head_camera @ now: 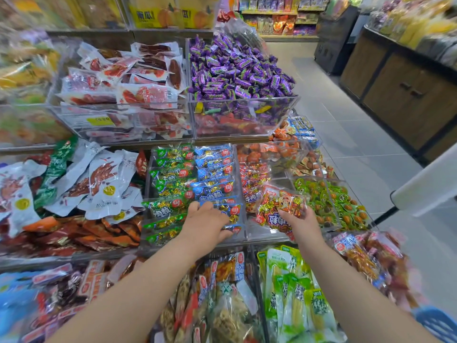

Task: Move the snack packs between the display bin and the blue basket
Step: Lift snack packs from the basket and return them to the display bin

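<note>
In the clear display bin [148, 179], the left hand [206, 224] grips a blue snack pack [232, 215]; at its three o'clock, the right hand [300, 220] clutches red snack packs [279, 209].

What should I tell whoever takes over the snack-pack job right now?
Left hand: fingers curled over the front blue snack packs in the clear display bin; nothing lifted yet.
Right hand: holds a red snack pack above the neighbouring compartment.
Blue basket: only its rim shows at lower right, contents hidden.
Done: one red pack in hand.
Left: finish moving it and the blue packs; the count so far cannot be told.
</note>
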The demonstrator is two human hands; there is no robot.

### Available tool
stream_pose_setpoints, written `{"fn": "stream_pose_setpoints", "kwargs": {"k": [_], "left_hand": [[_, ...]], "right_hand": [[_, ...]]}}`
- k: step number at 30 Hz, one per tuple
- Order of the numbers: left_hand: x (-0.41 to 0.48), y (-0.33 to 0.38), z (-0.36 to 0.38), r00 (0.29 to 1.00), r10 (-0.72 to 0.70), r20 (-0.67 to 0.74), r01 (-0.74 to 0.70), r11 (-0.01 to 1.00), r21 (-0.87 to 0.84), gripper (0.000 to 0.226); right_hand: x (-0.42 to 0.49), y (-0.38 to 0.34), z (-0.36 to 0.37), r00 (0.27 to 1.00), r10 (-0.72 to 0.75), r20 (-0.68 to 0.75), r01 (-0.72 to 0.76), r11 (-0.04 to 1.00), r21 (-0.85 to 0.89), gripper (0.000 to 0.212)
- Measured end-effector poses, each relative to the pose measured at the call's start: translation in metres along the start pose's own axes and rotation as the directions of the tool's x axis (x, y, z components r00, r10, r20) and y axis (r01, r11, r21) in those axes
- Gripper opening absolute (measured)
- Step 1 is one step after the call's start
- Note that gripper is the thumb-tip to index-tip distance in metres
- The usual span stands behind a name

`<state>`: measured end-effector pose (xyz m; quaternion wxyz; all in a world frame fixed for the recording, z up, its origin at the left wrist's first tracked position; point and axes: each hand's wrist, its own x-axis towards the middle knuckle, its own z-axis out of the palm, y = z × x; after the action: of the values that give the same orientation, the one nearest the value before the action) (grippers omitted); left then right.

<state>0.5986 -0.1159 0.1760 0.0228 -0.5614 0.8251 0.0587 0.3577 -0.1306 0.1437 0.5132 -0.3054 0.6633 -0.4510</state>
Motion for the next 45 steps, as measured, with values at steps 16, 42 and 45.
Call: {"fn": "stream_pose_setpoints", "kwargs": {"k": [16,42,45], "left_hand": [[0.051,0.042,0.002,0.955,-0.265,-0.133,0.259,0.964,-0.059,0.096],[0.088,0.028,0.027,0.863,-0.490,-0.122,0.496,0.868,0.019,0.096],[0.086,0.029,0.027,0.866,-0.485,-0.124,0.489,0.872,0.003,0.096]], "right_hand": [[0.023,-0.020,-0.018,0.999,-0.035,0.031,0.035,0.999,0.000,0.055],[0.132,-0.040,0.023,0.694,0.071,0.716,0.702,0.150,-0.696,0.042],[0.121,-0.004,0.020,0.849,-0.091,0.521,0.416,0.723,-0.552,0.031]]}}
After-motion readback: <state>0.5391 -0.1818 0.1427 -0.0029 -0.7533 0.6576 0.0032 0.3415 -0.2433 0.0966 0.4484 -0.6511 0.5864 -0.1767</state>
